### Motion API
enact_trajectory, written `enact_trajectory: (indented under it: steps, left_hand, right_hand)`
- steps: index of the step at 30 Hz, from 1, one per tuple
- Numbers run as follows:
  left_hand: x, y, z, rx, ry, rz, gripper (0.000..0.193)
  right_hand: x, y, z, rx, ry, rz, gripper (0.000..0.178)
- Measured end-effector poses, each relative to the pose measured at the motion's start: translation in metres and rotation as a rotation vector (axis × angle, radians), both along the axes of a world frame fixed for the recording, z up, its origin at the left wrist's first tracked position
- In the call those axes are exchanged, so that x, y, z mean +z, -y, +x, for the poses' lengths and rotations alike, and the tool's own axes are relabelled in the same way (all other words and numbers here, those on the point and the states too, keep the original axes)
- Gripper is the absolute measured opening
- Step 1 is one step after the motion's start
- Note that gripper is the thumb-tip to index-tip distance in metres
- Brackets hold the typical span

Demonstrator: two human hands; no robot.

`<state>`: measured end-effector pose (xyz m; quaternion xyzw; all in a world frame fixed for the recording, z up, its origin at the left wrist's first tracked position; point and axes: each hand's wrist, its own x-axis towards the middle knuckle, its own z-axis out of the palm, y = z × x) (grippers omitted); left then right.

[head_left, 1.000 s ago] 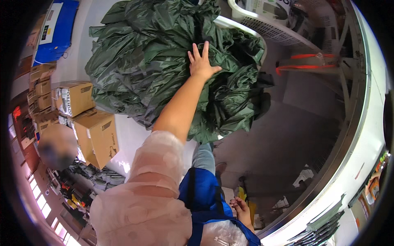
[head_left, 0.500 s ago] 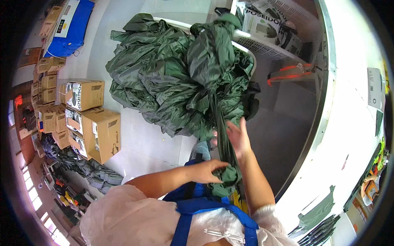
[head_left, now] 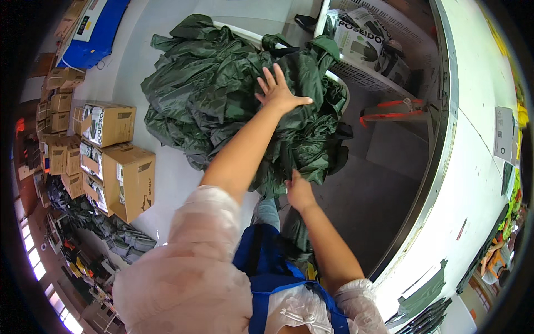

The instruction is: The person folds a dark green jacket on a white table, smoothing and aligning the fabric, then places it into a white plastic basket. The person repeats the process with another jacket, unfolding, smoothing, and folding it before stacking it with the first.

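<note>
A large heap of shiny dark green fabric (head_left: 194, 94) lies crumpled in a white-rimmed bin (head_left: 245, 34), spilling over its left side. My left hand (head_left: 281, 97) is stretched out over the heap, fingers spread, seemingly resting on the cloth without gripping it. At the near edge of the heap, my right hand (head_left: 300, 192) is closed on a gathered strip of green fabric, its fingertips partly hidden. More dark green cloth (head_left: 296, 228) hangs below that hand, beside my blue apron (head_left: 261, 250).
A white worktable (head_left: 473, 167) with a metal edge runs along the right, with flat green pieces (head_left: 425, 292) on it. Behind the bin stands a white perforated basket (head_left: 367, 72) of packaged goods. Cardboard boxes (head_left: 130, 183) are stacked at left, near a blue box (head_left: 103, 33).
My left hand has moved from near my waist up and away onto the heap, opening out. The long twisted fabric is no longer drawn to my waist. My right hand has closed on fabric.
</note>
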<state>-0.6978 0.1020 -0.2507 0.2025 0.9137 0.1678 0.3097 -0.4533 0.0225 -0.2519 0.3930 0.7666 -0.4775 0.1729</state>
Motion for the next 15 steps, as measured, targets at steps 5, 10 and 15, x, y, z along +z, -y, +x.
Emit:
enact_trajectory:
  steps: [5,10,15]
  left_hand:
    - [-0.088,0.037,-0.011,0.034,0.210,-0.046,0.085]
    - [-0.014,0.146,0.021,0.729,0.806,0.825,0.042]
    - [0.159,0.178,0.005,0.908,0.800,1.230,0.045]
  right_hand:
    - [0.001,0.000,0.030,-0.123,0.046,-0.064,0.043]
    - [0.043,-0.001,0.032,-0.219,-0.059,-0.116,0.043]
    - [0.218,-0.038,0.034,-0.457,-0.320,-0.522,0.040]
